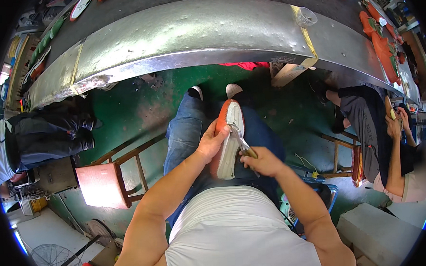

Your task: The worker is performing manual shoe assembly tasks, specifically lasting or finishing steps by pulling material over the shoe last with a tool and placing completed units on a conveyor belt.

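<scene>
I sit with an orange and white shoe (230, 134) resting on my lap, sole side turned up. My left hand (211, 141) grips the shoe along its left edge. My right hand (261, 160) is closed around a metal tool (241, 140) with a yellowish handle. The tool's tip touches the white sole near the middle of the shoe. My legs in blue jeans (184, 134) stretch out toward the green floor.
A long metal conveyor table (193, 33) curves across the top, carrying orange shoe parts (379, 40) and a clear plastic cup (306, 16). A wooden stool with a red seat (100, 184) stands at my left. Seated persons work at left (44, 137) and right (392, 147). A fan (51, 259) lies at lower left.
</scene>
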`<act>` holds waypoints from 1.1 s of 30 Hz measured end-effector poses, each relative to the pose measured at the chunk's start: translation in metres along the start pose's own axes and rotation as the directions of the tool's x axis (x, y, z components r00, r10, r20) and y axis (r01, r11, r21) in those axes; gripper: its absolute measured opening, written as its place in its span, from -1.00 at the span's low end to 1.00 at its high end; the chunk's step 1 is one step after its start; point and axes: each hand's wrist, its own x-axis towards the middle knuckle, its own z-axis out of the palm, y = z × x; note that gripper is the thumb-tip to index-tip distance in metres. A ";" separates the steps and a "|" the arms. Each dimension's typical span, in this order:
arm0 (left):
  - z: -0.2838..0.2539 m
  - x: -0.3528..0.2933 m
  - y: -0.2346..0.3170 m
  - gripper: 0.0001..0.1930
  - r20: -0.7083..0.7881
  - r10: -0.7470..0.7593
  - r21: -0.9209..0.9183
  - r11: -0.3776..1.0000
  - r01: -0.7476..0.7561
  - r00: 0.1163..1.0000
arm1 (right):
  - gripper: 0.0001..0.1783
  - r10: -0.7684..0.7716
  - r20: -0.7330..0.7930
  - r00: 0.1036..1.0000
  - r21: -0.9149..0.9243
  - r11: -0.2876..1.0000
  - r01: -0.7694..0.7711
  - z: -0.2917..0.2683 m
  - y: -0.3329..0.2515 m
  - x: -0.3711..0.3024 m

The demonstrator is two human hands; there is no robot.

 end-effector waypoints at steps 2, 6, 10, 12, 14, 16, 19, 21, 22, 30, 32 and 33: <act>0.006 0.002 0.006 -0.26 0.002 -0.012 -0.055 0.998 0.012 1.000 | -0.57 0.064 0.285 0.956 0.393 0.902 -0.178 -0.038 -0.005 -0.002; 0.010 0.006 0.011 -0.34 -0.059 -0.093 -0.043 0.995 0.090 0.994 | -0.59 0.097 0.381 0.919 0.371 0.895 -0.248 -0.068 -0.016 -0.012; 0.020 0.005 0.024 -0.34 -0.164 -0.134 0.176 0.971 0.163 0.977 | -0.63 0.077 -0.026 0.997 -0.267 0.960 -0.081 -0.054 -0.057 -0.018; 0.024 0.004 0.026 -0.35 -0.160 -0.130 0.273 0.947 0.171 0.978 | -0.61 -0.505 -0.129 0.853 -0.369 0.823 0.431 -0.043 -0.053 -0.006; 0.021 0.010 0.019 -0.34 -0.170 -0.115 0.350 0.921 0.169 0.979 | -0.60 -0.474 -0.085 0.876 -0.509 0.777 0.371 -0.045 -0.063 0.003; 0.018 0.013 0.018 -0.33 -0.180 -0.096 0.426 0.890 0.165 0.979 | -0.63 -0.260 -0.059 0.964 -0.804 0.585 0.109 -0.054 -0.065 0.016; 0.018 0.006 0.032 -0.36 -0.115 -0.201 0.365 0.902 0.230 0.973 | -0.65 -0.213 -0.061 0.975 -0.695 0.710 0.112 -0.056 -0.068 -0.006; 0.014 0.009 0.034 -0.36 -0.086 -0.231 0.332 0.910 0.247 0.969 | -0.64 -0.118 -0.054 0.992 -0.552 0.831 0.069 -0.058 -0.070 -0.025; 0.013 0.010 0.036 -0.36 -0.053 -0.259 0.304 0.916 0.263 0.964 | -0.66 -0.027 0.018 0.999 -0.553 0.833 0.032 -0.061 -0.068 -0.034; 0.009 0.013 0.045 -0.39 0.040 -0.333 0.209 0.925 0.318 0.942 | -0.48 -0.276 0.074 0.958 -0.876 0.441 0.195 -0.012 -0.042 -0.044; 0.001 0.014 0.038 -0.40 0.027 -0.305 0.224 0.930 0.292 0.952 | -0.52 -0.243 0.042 0.969 -0.882 0.448 0.150 -0.009 -0.036 -0.037; 0.000 0.015 0.033 -0.40 0.023 -0.277 0.236 0.935 0.264 0.960 | -0.55 -0.320 0.029 0.947 -0.834 0.515 0.199 -0.009 -0.015 -0.032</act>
